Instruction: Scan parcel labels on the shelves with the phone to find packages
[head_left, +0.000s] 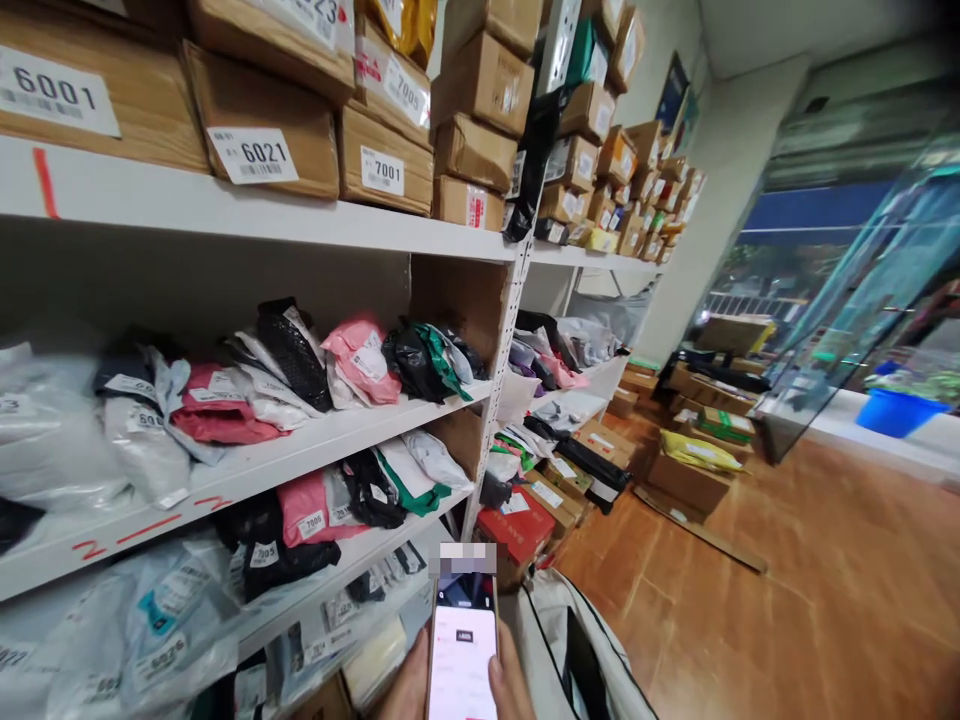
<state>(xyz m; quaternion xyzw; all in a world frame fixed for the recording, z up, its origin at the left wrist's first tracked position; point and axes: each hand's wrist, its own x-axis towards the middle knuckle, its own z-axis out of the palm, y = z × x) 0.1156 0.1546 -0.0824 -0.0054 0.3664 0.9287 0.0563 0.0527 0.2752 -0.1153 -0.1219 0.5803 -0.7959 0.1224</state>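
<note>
A lit smartphone (463, 650) is held upright at the bottom middle of the head view, between both hands. My left hand (405, 678) is closed along its left edge, and my right hand (511, 675) grips the right edge with the thumb by the screen. The screen is mostly white with a dark strip at the top; its text is too small to read. Just right of the phone lies a large off-white bag (577, 640) with dark trim. Behind the phone are the lower shelf's parcels, among them a pink one (311, 508) labelled 7005.
White metal shelving (360, 222) fills the left, with labelled cardboard boxes (259, 125) on top and bagged parcels (217, 400) below. A red box (517, 525) sits low past the upright. An open carton (686, 480) stands on the wooden floor (810, 600), near a glass door (832, 330).
</note>
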